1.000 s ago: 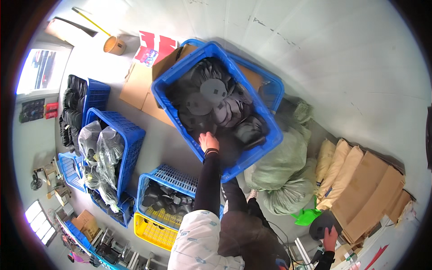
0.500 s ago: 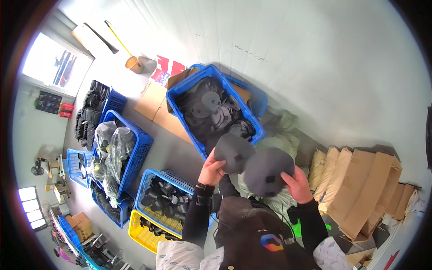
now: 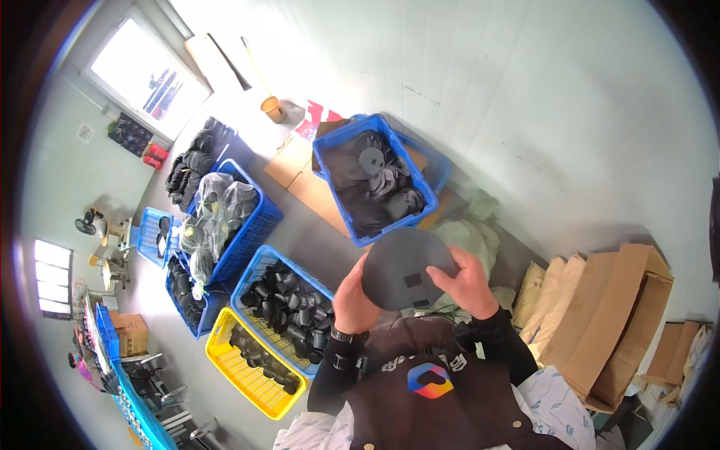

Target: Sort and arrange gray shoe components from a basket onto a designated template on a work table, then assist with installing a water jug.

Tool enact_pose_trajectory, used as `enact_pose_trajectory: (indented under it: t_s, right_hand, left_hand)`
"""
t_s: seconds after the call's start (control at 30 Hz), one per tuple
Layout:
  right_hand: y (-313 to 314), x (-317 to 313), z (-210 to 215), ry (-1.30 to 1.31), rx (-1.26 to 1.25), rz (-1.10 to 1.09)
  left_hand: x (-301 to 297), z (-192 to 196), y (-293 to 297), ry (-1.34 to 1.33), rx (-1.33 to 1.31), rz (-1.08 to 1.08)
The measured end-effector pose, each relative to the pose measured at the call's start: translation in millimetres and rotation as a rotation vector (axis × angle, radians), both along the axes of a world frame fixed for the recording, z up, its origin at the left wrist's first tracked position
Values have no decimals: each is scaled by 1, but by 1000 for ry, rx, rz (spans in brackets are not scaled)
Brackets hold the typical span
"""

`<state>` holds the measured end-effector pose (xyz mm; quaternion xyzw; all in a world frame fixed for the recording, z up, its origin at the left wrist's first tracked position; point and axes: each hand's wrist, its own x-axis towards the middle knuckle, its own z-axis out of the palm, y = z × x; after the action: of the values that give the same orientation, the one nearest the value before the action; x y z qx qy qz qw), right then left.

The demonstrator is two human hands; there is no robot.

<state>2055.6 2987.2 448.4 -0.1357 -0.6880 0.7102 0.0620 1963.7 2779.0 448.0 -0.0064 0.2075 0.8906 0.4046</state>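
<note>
Black and flat, the round disc (image 3: 409, 268) sits in the middle of the head view, held up in front of the chest between both hands. A small dark square patch marks its lower face, and the thing looks thin enough to flex.

The left hand (image 3: 354, 294) grips the rim at about eight o'clock on the disc, fingers curled behind and thumb on the near face, pinching the edge. The right hand (image 3: 469, 283) takes the opposite rim at about four o'clock, fingers wrapped over the front and pressed on the edge. Both forearms rise from the lower edge of the picture in dark sleeves, elbows tucked in, wrists bent so the disc faces the person.

Judging from this grip, holding the disc by opposite edges is sound: keeping the pinch at the rim, with even pressure from both sides, should leave the face free for checking and stop it from bowing.

At twelve o'clock from the disc stands a large blue crate (image 3: 375, 180) on flattened cardboard, filled with similar dark round parts. At nine o'clock a second blue crate (image 3: 259, 264) holds small black cup-shaped pieces, with a yellow crate (image 3: 255, 379) just beside it at seven o'clock. Farther out at ten o'clock another blue crate (image 3: 255, 225) carries parts in clear bags. Open cardboard boxes (image 3: 607, 315) lie at three o'clock.
</note>
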Motion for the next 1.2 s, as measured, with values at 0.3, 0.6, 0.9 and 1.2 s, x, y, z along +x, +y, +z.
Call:
enact_pose_trajectory:
  t_s: [0.3,0.6,0.9,1.2]
  right_hand:
    - [-22,22,37,220,215,156]
    - [-21,38,64,332,45,356]
    - [-53,35,63,115,-75,67]
    - [-63,28,63,174,47,45]
  left_hand:
    - [29,35,-31,435,-422,164]
    - [12,55,-58,170,-95,-42]
    - [14,55,-52,309,-120,-62]
    - [16,56,-54,524,-333,66]
